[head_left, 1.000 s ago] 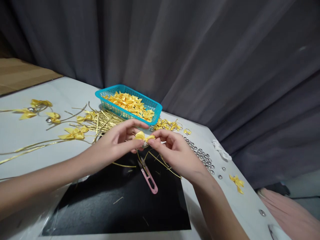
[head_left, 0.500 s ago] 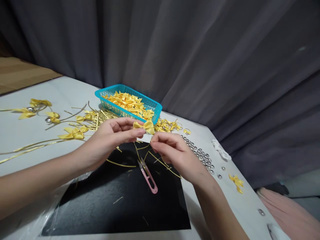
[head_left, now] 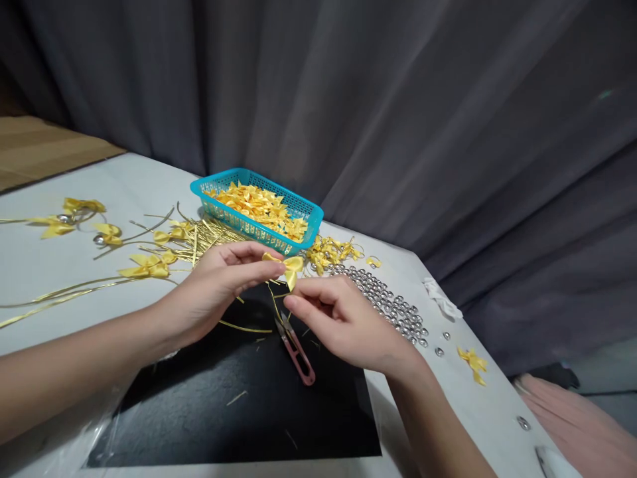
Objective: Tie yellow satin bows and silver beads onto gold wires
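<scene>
Between the thumb and fingers of my left hand [head_left: 233, 272] is a yellow ribbon bow [head_left: 292, 267], one of its tails hanging down. My right hand [head_left: 333, 309] is closed in a pinch just below and to the right of that tail; whatever its fingertips hold is too small or hidden to make out. Under the hands, pink-handled thread snips [head_left: 300, 358] lie on a black mat [head_left: 219, 405], blades pointing away from me. Loose gold cord [head_left: 246, 327] lies beside the snips, partly covered by my hands.
A blue basket [head_left: 314, 222] full of yellow bows stands at the back. A bundle of gold cords [head_left: 212, 236] lies left of it. Several small silver bells [head_left: 398, 309] are spread to the right, near a crumpled white tissue [head_left: 440, 297]. More bows [head_left: 149, 264] lie on the left.
The bow has turned in my left fingers, so a tail now hangs downward. My right hand has shifted left and slightly down, still pinched, uncovering more of the silver bells.
</scene>
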A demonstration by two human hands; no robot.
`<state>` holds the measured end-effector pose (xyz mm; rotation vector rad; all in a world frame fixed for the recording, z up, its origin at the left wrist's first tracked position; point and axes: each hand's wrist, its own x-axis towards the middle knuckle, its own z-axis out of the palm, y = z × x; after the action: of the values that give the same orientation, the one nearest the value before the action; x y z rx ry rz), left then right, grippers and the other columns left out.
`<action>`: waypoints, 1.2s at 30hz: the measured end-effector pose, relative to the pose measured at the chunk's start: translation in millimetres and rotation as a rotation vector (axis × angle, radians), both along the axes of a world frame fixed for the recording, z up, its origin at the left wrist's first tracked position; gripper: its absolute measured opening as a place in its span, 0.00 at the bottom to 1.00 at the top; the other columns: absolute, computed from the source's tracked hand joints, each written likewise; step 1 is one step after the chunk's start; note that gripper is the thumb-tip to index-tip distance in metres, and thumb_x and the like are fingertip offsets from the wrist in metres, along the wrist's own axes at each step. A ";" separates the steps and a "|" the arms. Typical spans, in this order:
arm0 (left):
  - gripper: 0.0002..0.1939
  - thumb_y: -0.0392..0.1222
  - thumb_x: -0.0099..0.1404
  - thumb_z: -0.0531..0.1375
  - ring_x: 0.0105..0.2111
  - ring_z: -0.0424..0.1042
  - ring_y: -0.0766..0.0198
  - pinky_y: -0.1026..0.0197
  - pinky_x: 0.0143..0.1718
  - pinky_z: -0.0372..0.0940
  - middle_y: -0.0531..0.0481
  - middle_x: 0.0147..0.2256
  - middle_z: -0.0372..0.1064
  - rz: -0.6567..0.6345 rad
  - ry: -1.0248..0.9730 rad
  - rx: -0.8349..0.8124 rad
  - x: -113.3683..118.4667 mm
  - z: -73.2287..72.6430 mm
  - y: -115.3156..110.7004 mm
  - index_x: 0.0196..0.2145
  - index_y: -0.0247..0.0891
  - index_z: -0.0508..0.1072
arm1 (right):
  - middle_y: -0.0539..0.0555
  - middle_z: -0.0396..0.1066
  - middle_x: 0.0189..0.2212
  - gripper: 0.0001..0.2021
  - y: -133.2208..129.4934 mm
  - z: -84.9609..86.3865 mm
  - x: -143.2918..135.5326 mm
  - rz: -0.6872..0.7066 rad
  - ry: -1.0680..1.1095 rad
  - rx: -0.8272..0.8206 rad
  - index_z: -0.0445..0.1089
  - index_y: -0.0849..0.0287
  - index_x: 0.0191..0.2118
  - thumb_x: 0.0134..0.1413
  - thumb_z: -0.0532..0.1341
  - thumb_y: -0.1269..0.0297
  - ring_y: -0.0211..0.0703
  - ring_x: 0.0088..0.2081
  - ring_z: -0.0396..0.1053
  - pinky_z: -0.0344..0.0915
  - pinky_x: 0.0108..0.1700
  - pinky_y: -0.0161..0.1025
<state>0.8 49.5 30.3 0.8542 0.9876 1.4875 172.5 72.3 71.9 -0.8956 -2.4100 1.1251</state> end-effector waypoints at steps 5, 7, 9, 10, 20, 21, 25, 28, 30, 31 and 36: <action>0.08 0.36 0.40 0.71 0.33 0.72 0.65 0.68 0.37 0.69 0.50 0.29 0.74 0.237 -0.062 -0.025 -14.7 -9.7 18.9 0.21 0.39 0.78 | 0.42 0.50 0.16 0.15 16.1 -10.7 -5.3 -0.174 0.112 -0.249 0.58 0.58 0.24 0.61 0.54 0.61 0.29 0.18 0.49 0.48 0.20 0.30; 0.09 0.39 0.41 0.71 0.34 0.71 0.66 0.69 0.40 0.68 0.52 0.30 0.74 0.255 -0.040 -0.044 -19.6 -16.2 25.0 0.22 0.39 0.77 | 0.41 0.52 0.15 0.10 25.2 -13.4 -1.6 -0.237 -0.003 -0.315 0.62 0.59 0.27 0.59 0.56 0.64 0.30 0.17 0.52 0.50 0.19 0.28; 0.10 0.42 0.40 0.71 0.34 0.71 0.68 0.69 0.40 0.67 0.53 0.30 0.73 0.261 0.001 -0.063 -20.6 -24.0 26.9 0.22 0.38 0.76 | 0.42 0.56 0.14 0.09 32.3 -16.8 6.6 -0.304 -0.088 -0.319 0.64 0.60 0.27 0.59 0.56 0.67 0.29 0.16 0.53 0.51 0.19 0.28; 0.12 0.43 0.40 0.71 0.34 0.71 0.68 0.69 0.39 0.67 0.53 0.29 0.73 0.254 0.028 -0.080 -19.6 -28.0 26.0 0.23 0.38 0.76 | 0.43 0.59 0.14 0.09 34.5 -19.3 11.9 -0.327 -0.089 -0.321 0.65 0.61 0.27 0.58 0.56 0.68 0.29 0.16 0.54 0.52 0.19 0.28; 0.20 0.49 0.35 0.73 0.28 0.72 0.66 0.66 0.31 0.68 0.52 0.26 0.76 0.136 0.325 -0.130 2.6 -43.3 -9.8 0.27 0.37 0.78 | 0.50 0.72 0.25 0.08 26.7 -69.3 49.9 -0.575 0.165 -0.070 0.70 0.60 0.41 0.54 0.59 0.68 0.37 0.26 0.69 0.65 0.33 0.35; 0.20 0.50 0.34 0.74 0.28 0.72 0.66 0.67 0.31 0.68 0.52 0.25 0.75 0.142 0.329 -0.131 3.0 -43.0 -11.3 0.25 0.38 0.77 | 0.52 0.74 0.31 0.13 23.5 -74.5 48.0 -0.640 0.216 -0.024 0.67 0.59 0.47 0.54 0.58 0.68 0.38 0.29 0.70 0.67 0.35 0.37; 0.22 0.51 0.30 0.75 0.25 0.72 0.68 0.70 0.30 0.68 0.53 0.22 0.74 0.078 0.261 -0.190 5.6 -44.1 -16.6 0.20 0.37 0.74 | 0.62 0.66 0.52 0.17 1.5 -86.7 32.1 -0.920 0.312 0.489 0.64 0.57 0.49 0.53 0.60 0.65 0.51 0.51 0.66 0.66 0.50 0.51; 0.22 0.53 0.30 0.75 0.23 0.72 0.69 0.71 0.26 0.67 0.53 0.20 0.73 -0.047 0.181 -0.262 9.3 -46.3 -22.5 0.20 0.36 0.75 | 0.61 0.68 0.47 0.12 -20.4 -86.2 17.1 -0.793 0.273 0.748 0.66 0.56 0.46 0.55 0.61 0.67 0.51 0.52 0.65 0.64 0.53 0.53; 0.23 0.53 0.31 0.76 0.23 0.72 0.68 0.71 0.26 0.68 0.52 0.22 0.75 -0.095 0.140 -0.295 11.5 -48.3 -26.7 0.21 0.36 0.78 | 0.58 0.71 0.39 0.08 -32.7 -86.1 8.7 -0.509 0.283 0.735 0.67 0.58 0.43 0.56 0.62 0.66 0.45 0.44 0.69 0.69 0.46 0.44; 0.23 0.53 0.31 0.76 0.25 0.73 0.68 0.71 0.27 0.68 0.51 0.23 0.76 -0.104 0.125 -0.303 12.2 -49.6 -28.5 0.23 0.36 0.79 | 0.57 0.71 0.37 0.08 -37.2 -87.1 5.6 -0.411 0.285 0.712 0.68 0.59 0.42 0.56 0.62 0.65 0.44 0.41 0.69 0.70 0.44 0.42; 0.21 0.55 0.40 0.73 0.30 0.73 0.66 0.73 0.31 0.68 0.50 0.28 0.78 -0.110 0.115 -0.276 12.0 -57.9 -31.8 0.28 0.37 0.81 | 0.60 0.71 0.38 0.07 -43.7 -97.8 2.3 -0.363 0.283 0.799 0.72 0.63 0.41 0.60 0.59 0.68 0.43 0.41 0.68 0.69 0.45 0.40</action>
<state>12.8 17.7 -27.5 0.7860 1.1809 1.1863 174.8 28.7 -25.9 -0.7692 -2.0537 0.1016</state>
